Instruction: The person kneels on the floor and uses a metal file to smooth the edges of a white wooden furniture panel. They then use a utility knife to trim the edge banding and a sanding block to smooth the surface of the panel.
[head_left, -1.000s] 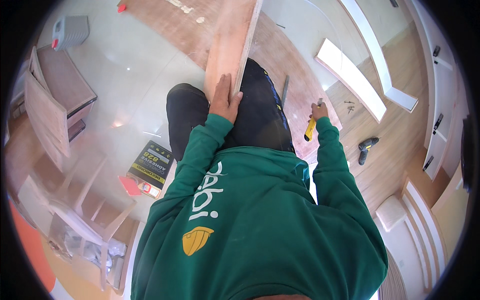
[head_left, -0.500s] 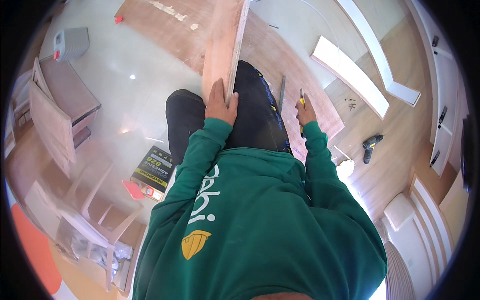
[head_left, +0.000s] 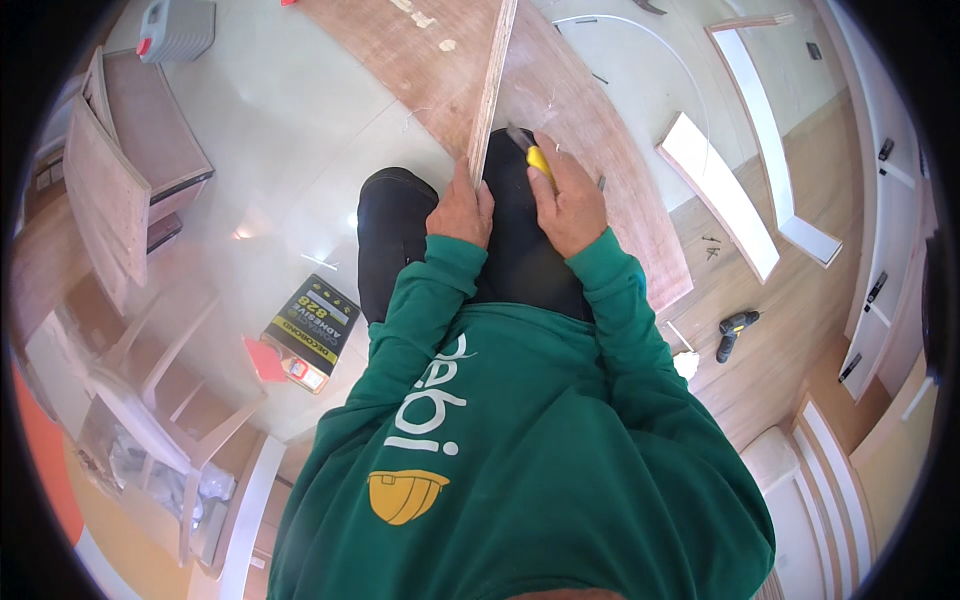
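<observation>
A narrow wooden board (head_left: 493,90) stands on edge over my lap, its layered edge facing up. My left hand (head_left: 461,212) is closed round its near end, with the thumb on the right side. My right hand (head_left: 572,205) grips a yellow-handled utility knife (head_left: 540,162) just right of the board. The knife's front end is smeared by motion and points toward the board's edge; I cannot tell whether the blade touches it. Beneath lies a large plywood sheet (head_left: 400,70) on the floor, partly covered by my knees.
To the right lie a white panel strip (head_left: 722,195), an angled white frame (head_left: 757,120), several screws (head_left: 711,247) and a cordless drill (head_left: 736,335). At left are a black-and-yellow adhesive can (head_left: 318,318), a grey jerrycan (head_left: 178,32), a wooden cabinet piece (head_left: 150,110) and a chair (head_left: 150,400).
My right hand has swung the utility knife up and left, from beside my thigh to the board. The board has turned so its edge now faces up in my left hand.
</observation>
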